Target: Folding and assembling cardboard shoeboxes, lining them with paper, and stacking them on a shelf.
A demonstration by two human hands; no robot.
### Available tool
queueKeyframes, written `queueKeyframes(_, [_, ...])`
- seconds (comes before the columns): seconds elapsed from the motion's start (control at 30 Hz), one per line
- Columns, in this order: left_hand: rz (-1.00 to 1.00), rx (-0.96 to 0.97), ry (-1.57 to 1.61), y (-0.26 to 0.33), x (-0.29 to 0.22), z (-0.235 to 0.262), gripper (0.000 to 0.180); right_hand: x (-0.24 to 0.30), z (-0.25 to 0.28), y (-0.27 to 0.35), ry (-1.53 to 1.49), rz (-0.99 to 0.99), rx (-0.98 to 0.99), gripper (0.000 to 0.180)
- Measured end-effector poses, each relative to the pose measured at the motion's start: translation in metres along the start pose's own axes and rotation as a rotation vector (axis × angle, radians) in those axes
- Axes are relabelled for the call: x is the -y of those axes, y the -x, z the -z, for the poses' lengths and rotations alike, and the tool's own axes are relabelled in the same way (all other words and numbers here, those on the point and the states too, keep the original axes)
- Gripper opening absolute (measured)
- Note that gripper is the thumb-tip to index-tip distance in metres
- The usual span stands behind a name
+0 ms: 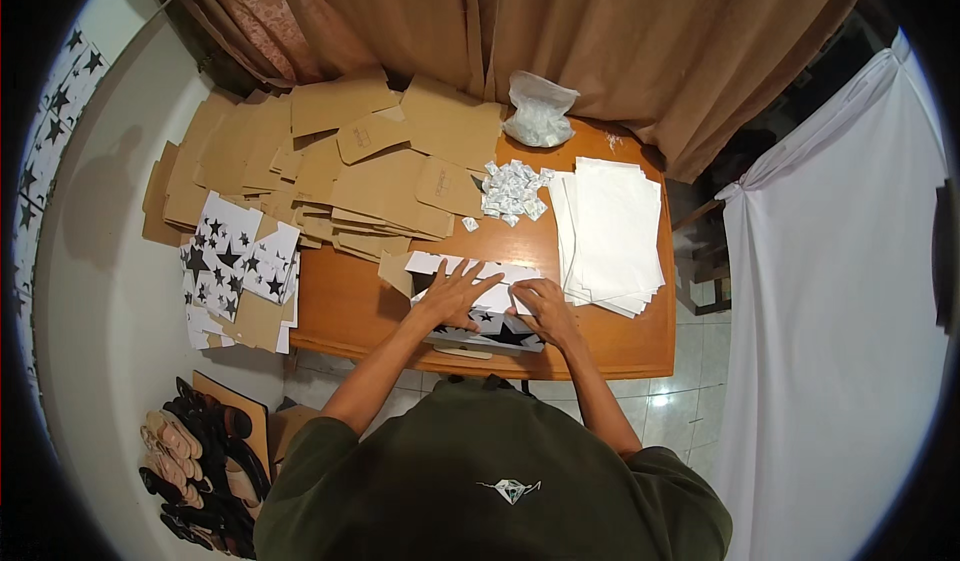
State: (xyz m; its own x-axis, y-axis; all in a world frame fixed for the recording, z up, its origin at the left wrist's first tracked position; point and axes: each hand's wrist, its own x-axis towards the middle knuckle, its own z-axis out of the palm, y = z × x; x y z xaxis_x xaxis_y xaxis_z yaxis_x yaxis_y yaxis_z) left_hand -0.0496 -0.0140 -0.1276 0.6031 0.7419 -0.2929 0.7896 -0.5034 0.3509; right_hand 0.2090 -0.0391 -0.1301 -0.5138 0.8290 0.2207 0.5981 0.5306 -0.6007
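Observation:
A white cardboard box (509, 339) printed with black stars stands near the front edge of the table. A brown flap (396, 273) sticks out at its left end. My left hand (455, 299) lies over the left part of the box, fingers stretched and apart, pressing on its white top. At the right end, my right hand (543, 306) has its fingers bent and closed on the edge of the box's top panel. My hands hide parts of the top and of the star-printed front.
Flattened brown cardboard boxes (385, 186) pile up at the back left, with star-printed sheets (225, 251) before them. Small white packets (515, 191) lie behind the box, near a clear plastic bag (540, 111). White paper (612, 231) is stacked right; shoes (200, 471) sit lower left.

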Motion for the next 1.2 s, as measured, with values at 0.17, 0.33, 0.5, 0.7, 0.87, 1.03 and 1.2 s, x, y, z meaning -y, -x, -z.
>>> queueKeyframes(0.17, [0.000, -0.053, -0.036, 0.005, -0.007, 0.000, 0.124, -0.001, 0.003, 0.002, 0.023, -0.008, 0.051, 0.049])
queueKeyframes(0.33, [0.000, -0.062, 0.002, 0.007, -0.009, 0.006, 0.125, 0.004, 0.010, 0.005, 0.093, -0.060, 0.193, 0.062])
queueKeyframes(0.5, [-0.002, -0.082, -0.038, 0.011, -0.006, -0.011, 0.121, 0.000, 0.006, 0.010, 0.111, -0.105, 0.212, 0.062])
queueKeyframes(0.7, [-0.006, -0.048, -0.036, 0.020, -0.010, -0.008, 0.119, 0.006, 0.000, 0.002, 0.089, -0.225, 0.215, 0.065])
queueKeyframes(0.87, [-0.020, -0.049, -0.021, 0.025, -0.004, -0.013, 0.120, 0.009, -0.016, 0.001, 0.033, -0.362, 0.139, 0.076])
queueKeyframes(1.03, [-0.026, -0.036, -0.024, 0.029, -0.005, -0.006, 0.118, 0.001, -0.028, 0.002, -0.311, -0.597, 0.132, 0.094])
queueKeyframes(1.2, [-0.141, -0.271, 0.121, 0.049, -0.012, 0.002, 0.102, 0.008, -0.023, -0.002, -0.366, -0.612, 0.153, 0.099])
